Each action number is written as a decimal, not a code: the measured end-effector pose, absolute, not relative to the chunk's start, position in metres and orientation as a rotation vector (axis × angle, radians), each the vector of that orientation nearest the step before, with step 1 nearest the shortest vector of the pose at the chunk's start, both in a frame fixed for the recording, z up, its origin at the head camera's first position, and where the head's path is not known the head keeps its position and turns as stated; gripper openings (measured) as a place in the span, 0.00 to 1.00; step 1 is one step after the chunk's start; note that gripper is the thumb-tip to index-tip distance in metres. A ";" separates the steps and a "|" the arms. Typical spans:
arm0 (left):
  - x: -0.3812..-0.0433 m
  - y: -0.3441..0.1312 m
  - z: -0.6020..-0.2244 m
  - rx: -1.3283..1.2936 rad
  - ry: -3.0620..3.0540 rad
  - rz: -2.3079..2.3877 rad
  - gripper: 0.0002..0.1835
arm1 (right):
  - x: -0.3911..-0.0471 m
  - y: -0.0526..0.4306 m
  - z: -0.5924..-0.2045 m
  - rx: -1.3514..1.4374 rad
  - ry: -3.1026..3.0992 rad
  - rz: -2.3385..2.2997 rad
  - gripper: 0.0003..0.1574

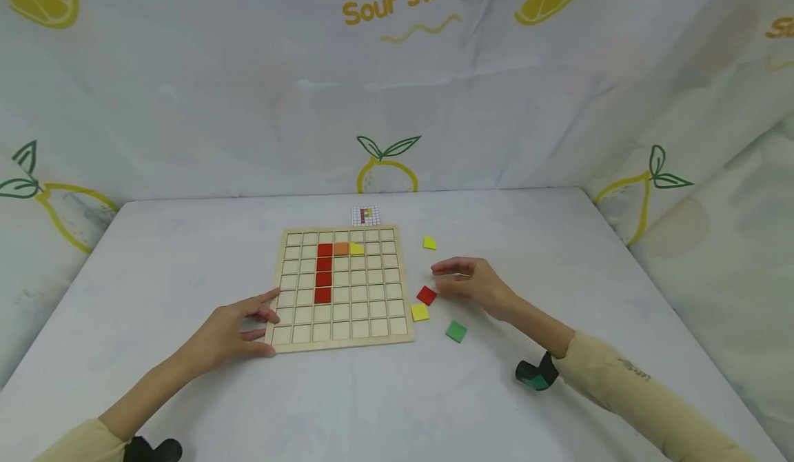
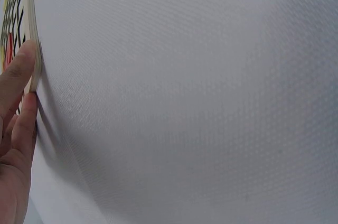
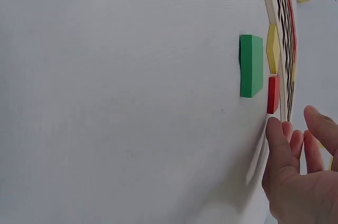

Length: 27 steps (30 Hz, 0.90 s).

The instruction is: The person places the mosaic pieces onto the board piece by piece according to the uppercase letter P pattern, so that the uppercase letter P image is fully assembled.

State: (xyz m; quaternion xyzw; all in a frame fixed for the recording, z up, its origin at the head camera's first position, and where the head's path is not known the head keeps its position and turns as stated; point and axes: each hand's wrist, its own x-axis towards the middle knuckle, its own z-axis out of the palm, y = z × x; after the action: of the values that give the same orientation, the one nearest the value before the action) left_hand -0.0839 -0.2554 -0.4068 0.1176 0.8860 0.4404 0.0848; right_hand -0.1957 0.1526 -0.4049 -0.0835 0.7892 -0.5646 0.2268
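Note:
At the left edge of a wooden grid board (image 1: 358,310), my left hand (image 1: 232,334) rests its fingers on the rim, with the thumb by the near corner. Several red square tiles (image 1: 323,278) form a column in the grid. An orange tile (image 1: 341,249) and a yellow piece with a curved side (image 1: 356,249) continue from the column's top. My right hand (image 1: 473,285) is to the right of the board, fingers loosely bent with nothing between them. Its fingertips are close to a loose red tile (image 3: 273,95) in the right wrist view.
A loose yellow tile (image 1: 420,312) lies against the board's right edge, with a green tile (image 1: 455,332) nearer the front. Farther back is a yellow piece with a curved side (image 1: 430,243). Behind the board lies a small pattern card (image 1: 366,215). A lemon-print cloth (image 1: 260,103) rises behind.

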 end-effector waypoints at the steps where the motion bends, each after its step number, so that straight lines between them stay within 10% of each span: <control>1: -0.084 -0.256 -0.407 0.344 2.638 1.319 0.23 | -0.196 0.152 -0.406 -0.238 2.171 -1.554 0.24; 27: -0.083 -0.257 -0.408 0.353 2.640 1.321 0.22 | -0.204 0.139 -0.410 -0.454 2.197 -1.514 0.23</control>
State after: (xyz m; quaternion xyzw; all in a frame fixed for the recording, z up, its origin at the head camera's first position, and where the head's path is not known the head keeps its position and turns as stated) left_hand -0.0828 -0.2567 -0.4076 0.1184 0.8848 0.4427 0.0840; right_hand -0.2042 0.1387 -0.4097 -0.1639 0.7927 -0.5462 0.2157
